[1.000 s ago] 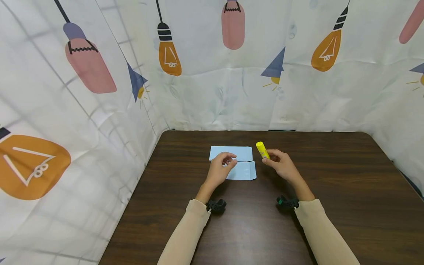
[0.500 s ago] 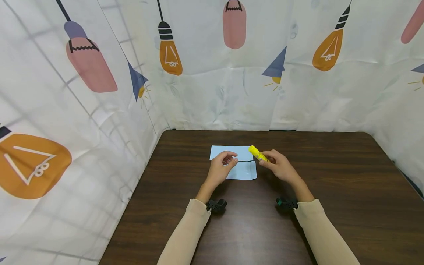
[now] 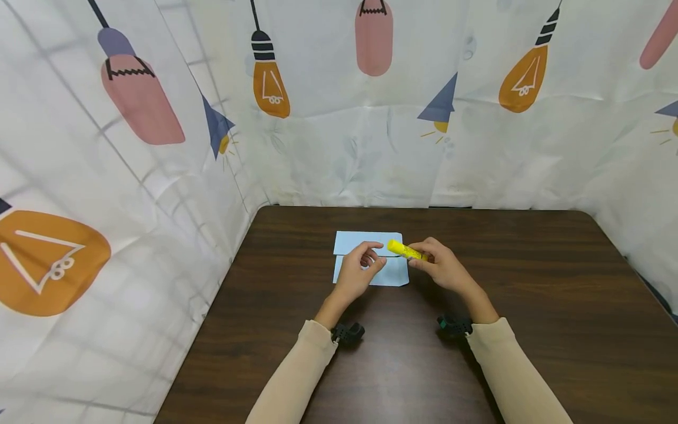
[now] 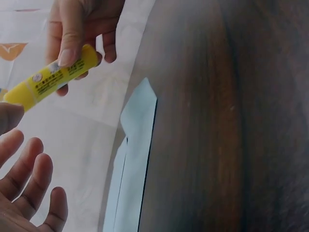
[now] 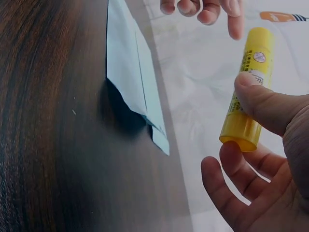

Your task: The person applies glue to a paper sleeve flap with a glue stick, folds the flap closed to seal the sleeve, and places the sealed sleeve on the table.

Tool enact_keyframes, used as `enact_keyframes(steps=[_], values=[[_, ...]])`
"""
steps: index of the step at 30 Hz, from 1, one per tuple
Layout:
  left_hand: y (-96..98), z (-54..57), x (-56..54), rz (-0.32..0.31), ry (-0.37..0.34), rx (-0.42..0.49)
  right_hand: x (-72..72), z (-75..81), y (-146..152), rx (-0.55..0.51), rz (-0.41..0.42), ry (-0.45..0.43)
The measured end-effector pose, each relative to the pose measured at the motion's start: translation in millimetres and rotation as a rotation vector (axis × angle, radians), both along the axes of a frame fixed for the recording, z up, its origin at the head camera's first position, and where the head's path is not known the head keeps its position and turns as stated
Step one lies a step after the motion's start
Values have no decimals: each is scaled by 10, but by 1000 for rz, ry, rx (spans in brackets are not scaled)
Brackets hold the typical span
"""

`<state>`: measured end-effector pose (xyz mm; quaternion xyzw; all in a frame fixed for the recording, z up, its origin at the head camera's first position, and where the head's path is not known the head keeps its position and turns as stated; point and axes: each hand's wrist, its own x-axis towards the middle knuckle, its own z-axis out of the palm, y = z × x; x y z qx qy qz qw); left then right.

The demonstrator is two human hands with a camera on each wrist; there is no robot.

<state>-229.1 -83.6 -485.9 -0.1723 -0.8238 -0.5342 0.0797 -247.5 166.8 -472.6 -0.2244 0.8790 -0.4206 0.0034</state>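
Observation:
A yellow glue stick [image 3: 401, 249] is held above the table in my right hand [image 3: 445, 265], pinched between thumb and fingers near one end. Its capped end points left; printed text shows on its side in the right wrist view [image 5: 255, 63]. My left hand [image 3: 356, 274] hovers just left of that cap, fingers loosely curved and holding nothing. In the right wrist view, a gap separates the left fingertips [image 5: 235, 24] from the cap. Below both hands lies a light blue folded paper [image 3: 392, 277] resembling an envelope with its flap raised, partly hidden by the left hand.
The dark wooden table [image 3: 529, 294] extends around the paper. A white curtain [image 3: 339, 159] printed with lamps hangs behind and at the left. Each wrist wears a black camera mount, such as the left one [image 3: 348, 333].
The right hand has tilted the glue stick from near upright to nearly level and brought it left over the paper. The left hand has shifted slightly right toward its cap.

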Motion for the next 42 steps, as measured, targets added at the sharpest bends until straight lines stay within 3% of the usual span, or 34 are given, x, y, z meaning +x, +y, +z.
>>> enact_keyframes(steps=[12, 28, 42], values=[[56, 9, 57, 2, 7, 26, 39, 40, -56, 0, 33, 32], [15, 29, 37, -32, 7, 32, 34, 35, -90, 16, 48, 25], [-20, 51, 19, -28, 2, 71, 55, 63, -84, -60, 34, 32]])
